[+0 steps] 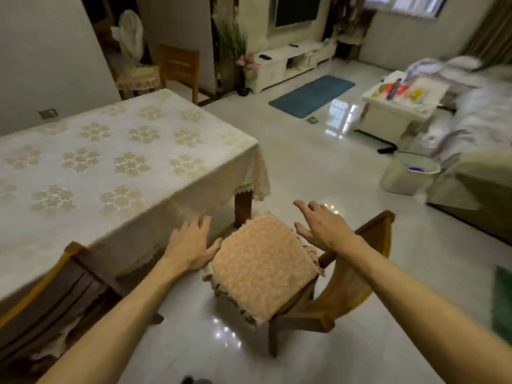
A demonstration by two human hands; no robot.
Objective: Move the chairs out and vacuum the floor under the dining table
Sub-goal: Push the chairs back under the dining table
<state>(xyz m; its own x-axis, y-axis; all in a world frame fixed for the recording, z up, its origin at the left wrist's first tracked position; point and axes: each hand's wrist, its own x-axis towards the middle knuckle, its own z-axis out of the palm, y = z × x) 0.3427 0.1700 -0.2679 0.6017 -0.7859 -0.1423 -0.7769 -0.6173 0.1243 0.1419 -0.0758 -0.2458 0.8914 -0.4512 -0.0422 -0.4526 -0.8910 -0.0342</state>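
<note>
A wooden chair (357, 284) with a peach cushion (263, 267) stands on the tiled floor just off the near corner of the dining table (116, 162), its backrest turned to the right. My left hand (191, 245) hovers with spread fingers at the cushion's left edge, beside the hanging tablecloth. My right hand (324, 225) is spread open above the cushion's far right corner, holding nothing. A second wooden chair (63, 297) is tucked against the table at the lower left. A third chair (180, 67) stands beyond the table's far end.
Glossy tiled floor opens to the right of the table. A blue mat (313, 95), a low white coffee table (399, 106), a white bin (407, 176) and a sofa (484, 151) lie farther right. A fan (130, 37) stands by the wall at the back left.
</note>
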